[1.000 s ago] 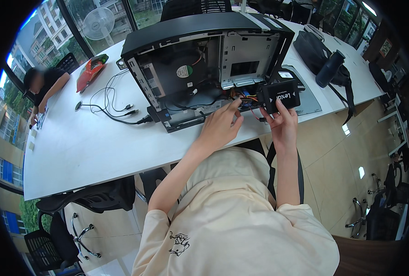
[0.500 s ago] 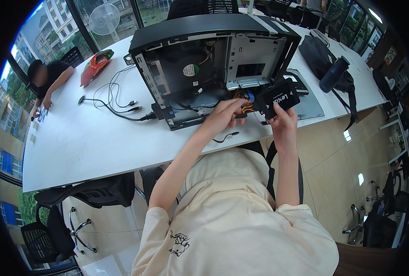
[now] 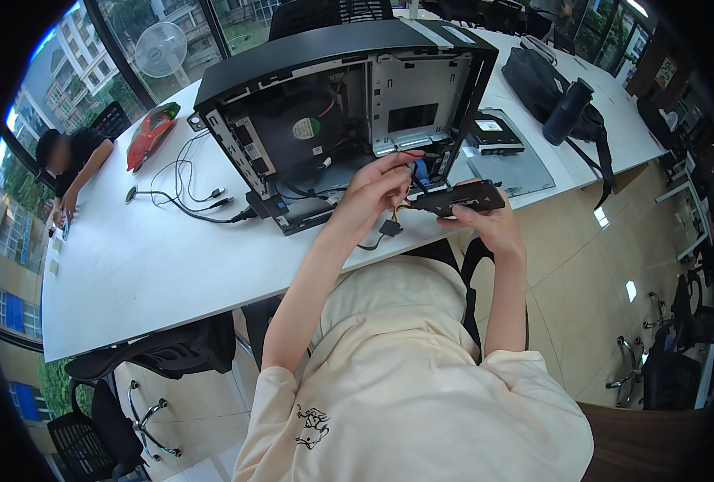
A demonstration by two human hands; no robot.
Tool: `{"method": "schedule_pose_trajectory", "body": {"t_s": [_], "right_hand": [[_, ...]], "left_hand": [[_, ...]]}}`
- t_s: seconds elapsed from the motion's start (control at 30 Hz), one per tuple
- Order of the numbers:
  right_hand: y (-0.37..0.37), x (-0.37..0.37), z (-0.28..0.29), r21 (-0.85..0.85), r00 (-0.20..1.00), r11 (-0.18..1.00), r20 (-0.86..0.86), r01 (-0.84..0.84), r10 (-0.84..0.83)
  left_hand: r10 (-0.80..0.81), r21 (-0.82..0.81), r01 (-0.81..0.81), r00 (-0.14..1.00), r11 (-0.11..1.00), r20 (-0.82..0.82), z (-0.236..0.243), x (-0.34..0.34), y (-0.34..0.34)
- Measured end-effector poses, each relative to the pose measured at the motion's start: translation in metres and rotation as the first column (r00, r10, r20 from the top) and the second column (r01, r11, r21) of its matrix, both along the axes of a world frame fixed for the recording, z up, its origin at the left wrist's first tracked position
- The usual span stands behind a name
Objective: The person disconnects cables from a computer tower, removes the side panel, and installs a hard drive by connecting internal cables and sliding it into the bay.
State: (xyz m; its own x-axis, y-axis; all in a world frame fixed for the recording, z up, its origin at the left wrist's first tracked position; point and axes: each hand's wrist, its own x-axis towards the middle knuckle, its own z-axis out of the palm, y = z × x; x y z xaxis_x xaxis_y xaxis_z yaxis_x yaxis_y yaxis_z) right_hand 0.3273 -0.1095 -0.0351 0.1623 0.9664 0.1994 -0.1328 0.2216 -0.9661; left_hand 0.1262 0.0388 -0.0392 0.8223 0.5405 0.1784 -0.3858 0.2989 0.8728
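Observation:
In front of me an opened black desktop computer case (image 3: pixel 349 50) lies on its side, its inside facing me. My right hand (image 3: pixel 489 225) grips a thin black solid-state drive (image 3: pixel 468 198) by its near side, just outside the case's lower right corner. The drive is tilted, almost edge-on. My left hand (image 3: pixel 379 183) is closed around a thin dark cable (image 3: pixel 418 178) at the case opening, its fingertips close together beside the drive's left end. Below that hand a black flat connector (image 3: pixel 390 229) hangs on yellow and dark wires. Where the cable meets the drive is hard to make out.
A metal hard drive (image 3: pixel 493 135) rests on a grey side panel (image 3: pixel 526 173) to the right. Beyond are a black bag (image 3: pixel 534 80) and a dark bottle (image 3: pixel 568 111). Cables (image 3: pixel 184 189) and a red bag (image 3: pixel 151 136) lie left. Another person (image 3: pixel 84 165) sits at the far left.
My right hand has tipped the drive from facing up toward me to nearly edge-on. My left hand has risen toward the case opening, and the black connector now hangs below it.

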Motion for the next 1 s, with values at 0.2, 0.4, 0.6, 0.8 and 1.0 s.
{"method": "schedule_pose_trajectory", "body": {"t_s": [0.2, 0.4, 0.6, 0.8, 1.0], "right_hand": [[0.004, -0.01, 0.006, -0.016, 0.9, 0.999, 0.433, -0.049, 0.051], [0.02, -0.043, 0.002, 0.134, 0.882, 0.965, 0.449, -0.223, 0.142], [0.021, -0.07, 0.007, 0.181, 0.844, 0.972, 0.535, -0.151, 0.031], [0.035, -0.089, -0.006, 0.349, 0.702, 0.933, 0.686, -0.085, -0.193], [0.048, -0.099, -0.004, 0.331, 0.967, 0.938, 0.187, 0.105, -0.174]], "left_hand": [[0.224, 0.448, -0.097, 0.944, 0.889, -0.241, 0.011, -0.026, -0.016], [0.486, 0.923, -0.068, 0.863, 0.379, -0.137, 0.026, -0.063, -0.041], [0.647, 0.834, -0.235, 0.741, 0.499, -0.178, 0.033, -0.066, -0.049], [0.542, 0.931, -0.228, 0.84, 0.287, 0.038, 0.044, -0.07, -0.035], [0.775, 0.946, -0.185, 0.624, 0.267, -0.097, 0.044, -0.089, -0.036]]}}
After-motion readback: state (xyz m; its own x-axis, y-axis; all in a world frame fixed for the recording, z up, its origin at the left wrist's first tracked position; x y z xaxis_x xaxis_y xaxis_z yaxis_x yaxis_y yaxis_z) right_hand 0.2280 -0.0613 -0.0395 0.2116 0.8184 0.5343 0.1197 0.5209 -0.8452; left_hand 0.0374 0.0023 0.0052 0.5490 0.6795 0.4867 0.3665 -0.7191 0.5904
